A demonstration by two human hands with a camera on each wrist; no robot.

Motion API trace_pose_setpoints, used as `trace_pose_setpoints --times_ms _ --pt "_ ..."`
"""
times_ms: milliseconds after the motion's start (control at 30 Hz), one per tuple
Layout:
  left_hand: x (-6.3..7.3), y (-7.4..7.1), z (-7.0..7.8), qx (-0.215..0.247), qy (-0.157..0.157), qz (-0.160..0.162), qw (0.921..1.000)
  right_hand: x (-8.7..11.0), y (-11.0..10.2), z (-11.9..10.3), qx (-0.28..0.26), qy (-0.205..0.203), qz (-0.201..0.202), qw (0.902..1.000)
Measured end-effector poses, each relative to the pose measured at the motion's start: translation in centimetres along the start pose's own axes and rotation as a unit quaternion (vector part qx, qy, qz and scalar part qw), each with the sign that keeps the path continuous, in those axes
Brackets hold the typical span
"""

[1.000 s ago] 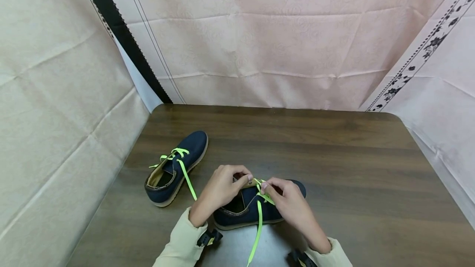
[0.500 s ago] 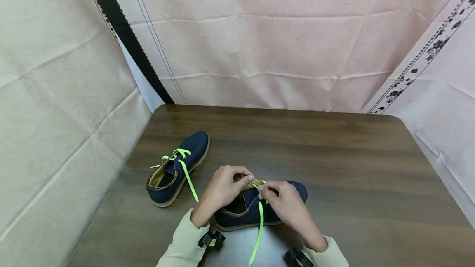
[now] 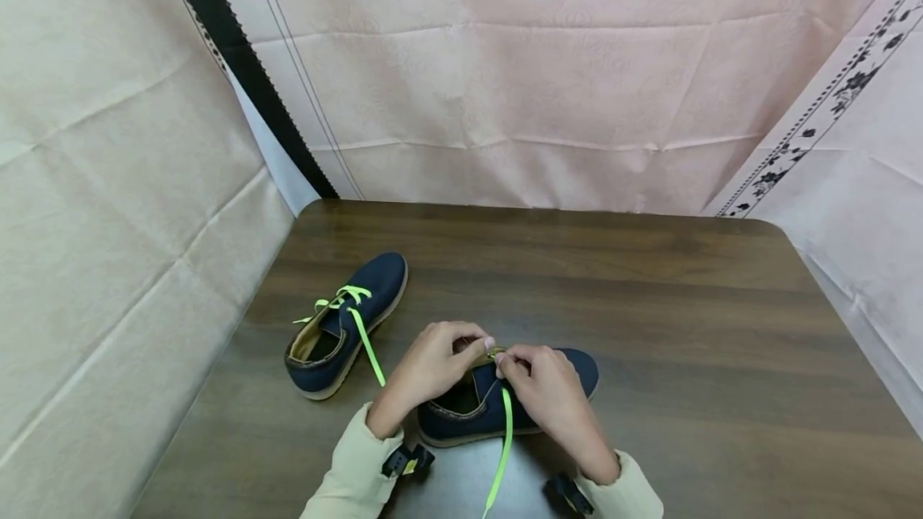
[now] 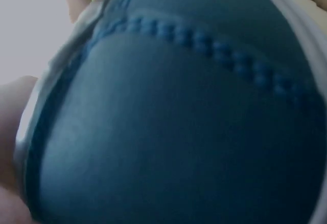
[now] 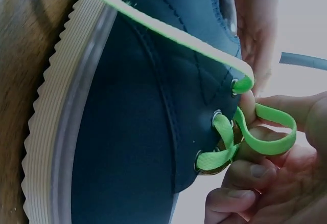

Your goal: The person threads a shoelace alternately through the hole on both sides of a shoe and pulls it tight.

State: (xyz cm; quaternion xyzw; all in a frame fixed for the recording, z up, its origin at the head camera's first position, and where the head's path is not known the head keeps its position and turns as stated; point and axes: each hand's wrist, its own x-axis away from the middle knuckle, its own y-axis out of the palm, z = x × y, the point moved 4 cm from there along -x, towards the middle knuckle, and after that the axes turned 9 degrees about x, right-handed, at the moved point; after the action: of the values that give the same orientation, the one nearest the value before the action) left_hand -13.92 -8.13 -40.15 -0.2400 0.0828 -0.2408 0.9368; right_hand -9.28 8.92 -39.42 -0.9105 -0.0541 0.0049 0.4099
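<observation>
A navy shoe (image 3: 461,419) with a tan lining lies in front of me, toe to the right. At its far side my left hand (image 3: 433,363) pinches the upper edge by the opening. My right hand (image 3: 548,391) works close beside it, over the lacing. In the right wrist view, the right hand's fingers and thumb pinch a neon green shoelace (image 5: 278,144), which bends in a loop by the eyelets. Another lace end hangs over the shoe's near side onto the table. The navy upper fills most of the left wrist view.
A matching shoe (image 3: 382,279) with green laces stands at the left of the brown wooden table (image 3: 685,303), one lace end trailing toward my left forearm. Pale cloth (image 3: 505,86) hangs behind the table and at both sides.
My right hand has moved slightly left, closer to the left hand, and now covers lacing that showed before. The left hand keeps its place at the shoe's edge.
</observation>
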Motion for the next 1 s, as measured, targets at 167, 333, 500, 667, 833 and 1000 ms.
trace_pose_setpoints --times_ms 167,333,500,667,833,1000 --pt "-0.2 -0.2 -1.2 0.069 0.006 -0.054 0.9962 0.0 0.1 -0.1 0.030 -0.003 0.007 0.9995" --pt "-0.5 -0.2 -1.7 0.121 -0.002 -0.057 0.9910 -0.1 0.1 -0.2 0.051 -0.006 0.017 0.9985" --pt "-0.6 -0.4 -1.8 0.125 -0.014 -0.036 0.9914 0.0 0.1 -0.2 0.038 0.000 0.008 0.9992" --pt "-0.6 -0.5 -2.0 0.142 -0.039 0.002 0.9892 0.2 0.0 -0.1 0.019 0.004 -0.002 0.9998" --pt "-0.7 -0.6 -2.1 0.209 -0.062 0.029 0.9756 0.6 0.0 -0.2 0.004 0.013 -0.011 0.9998" --pt "-0.9 -1.2 -1.7 0.242 -0.069 0.069 0.9654 0.7 -0.1 -0.2 0.006 0.013 -0.003 0.9999"
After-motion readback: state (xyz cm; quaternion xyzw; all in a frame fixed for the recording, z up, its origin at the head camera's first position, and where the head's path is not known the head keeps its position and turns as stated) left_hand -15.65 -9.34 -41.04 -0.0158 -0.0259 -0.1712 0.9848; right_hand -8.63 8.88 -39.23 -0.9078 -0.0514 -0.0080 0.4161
